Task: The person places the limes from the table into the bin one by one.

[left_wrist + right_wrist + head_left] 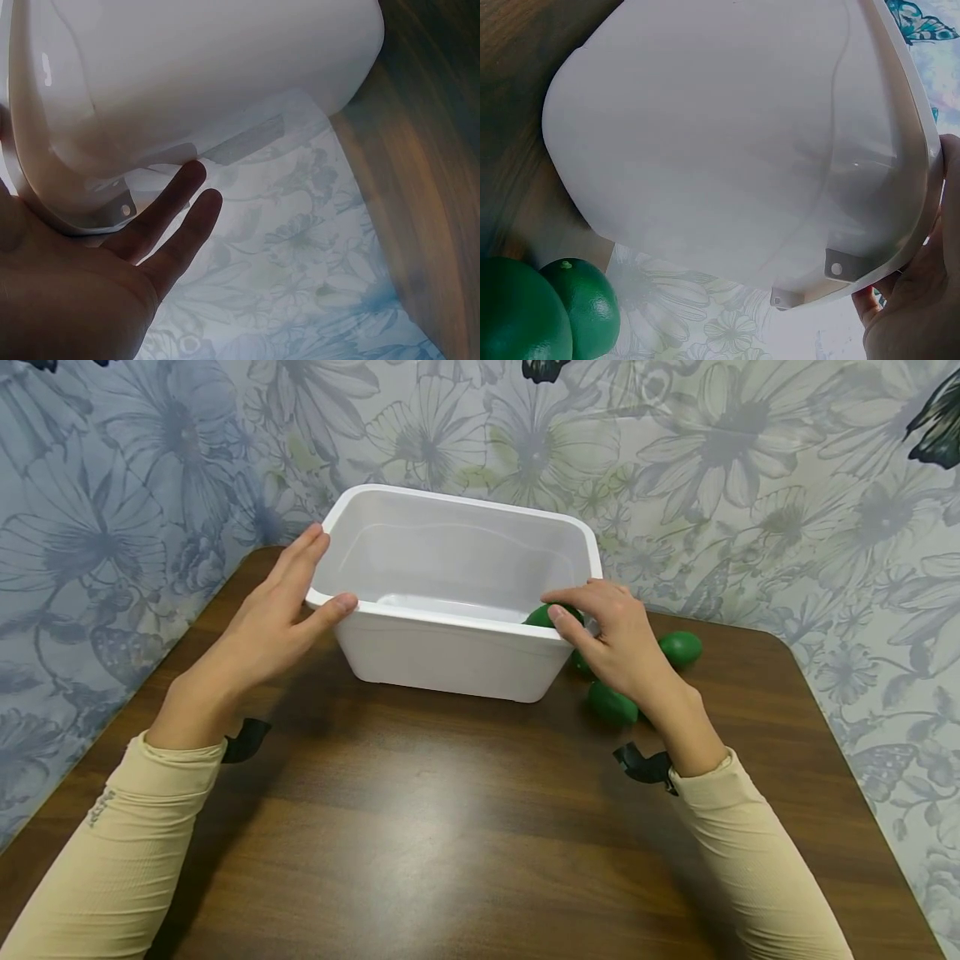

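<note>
A white plastic bin [450,656] stands on the table. My left hand [262,627] rests at the bin's left end, its thumb touching the front rim and its fingers fairly straight along the outside, as the left wrist view shows [150,217]. At the right end, my right hand [618,631] reaches over the rim and holds a green lime [551,615] between thumb and fingers, just inside the bin. The right wrist view hides that lime behind the wall. Beneath and beside this hand, more green limes lie on the table, one nearer [611,703] and one farther right [681,649].
The brown wooden table [420,827] has rounded far corners. Flower-patterned wallpaper [750,485] rises close behind the bin and along the left side. Two limes [589,307] sit together near the bin's right end in the right wrist view.
</note>
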Motion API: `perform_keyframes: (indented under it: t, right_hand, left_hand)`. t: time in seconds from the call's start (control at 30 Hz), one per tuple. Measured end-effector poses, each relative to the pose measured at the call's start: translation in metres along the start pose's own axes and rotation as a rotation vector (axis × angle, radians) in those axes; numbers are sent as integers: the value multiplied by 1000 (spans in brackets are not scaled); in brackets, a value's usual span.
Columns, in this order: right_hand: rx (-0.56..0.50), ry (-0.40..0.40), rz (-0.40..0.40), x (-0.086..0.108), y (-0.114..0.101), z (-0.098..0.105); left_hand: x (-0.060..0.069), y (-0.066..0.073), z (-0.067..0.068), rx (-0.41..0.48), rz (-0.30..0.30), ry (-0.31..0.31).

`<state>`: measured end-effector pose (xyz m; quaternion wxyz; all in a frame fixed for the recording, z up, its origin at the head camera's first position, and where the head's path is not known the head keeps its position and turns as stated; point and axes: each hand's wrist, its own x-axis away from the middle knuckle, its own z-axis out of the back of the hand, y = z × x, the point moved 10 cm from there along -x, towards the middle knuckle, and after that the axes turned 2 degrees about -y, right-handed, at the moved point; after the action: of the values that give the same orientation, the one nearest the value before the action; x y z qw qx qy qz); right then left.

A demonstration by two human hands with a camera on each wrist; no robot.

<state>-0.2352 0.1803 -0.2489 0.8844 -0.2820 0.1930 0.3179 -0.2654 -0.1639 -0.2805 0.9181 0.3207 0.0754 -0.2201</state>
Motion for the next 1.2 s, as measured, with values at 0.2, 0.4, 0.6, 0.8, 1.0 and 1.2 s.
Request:
perform_keyframes:
  t: [0.2, 0.4, 0.6, 0.8, 1.0, 1.2]
  right_hand:
    - [-22, 32, 19, 3, 1, 1]
    - [-41, 94, 18, 10, 3, 8]
    - [-50, 214, -29, 20, 14, 27]
    - [-77, 257, -71, 31, 29, 37]
    - [-35, 204, -180, 47, 52, 35]
    - [-31, 140, -282, 67, 75, 35]
  left_hand:
    - [0, -1, 0, 1, 1, 6]
    - [0, -1, -1, 2, 1, 5]
    - [-1, -1, 0, -5, 7, 3]
    - [-1, 0, 0, -4, 4, -2]
    - [-1, -1, 1, -3, -1, 4]
    - [-1, 0, 1, -3, -4, 2]
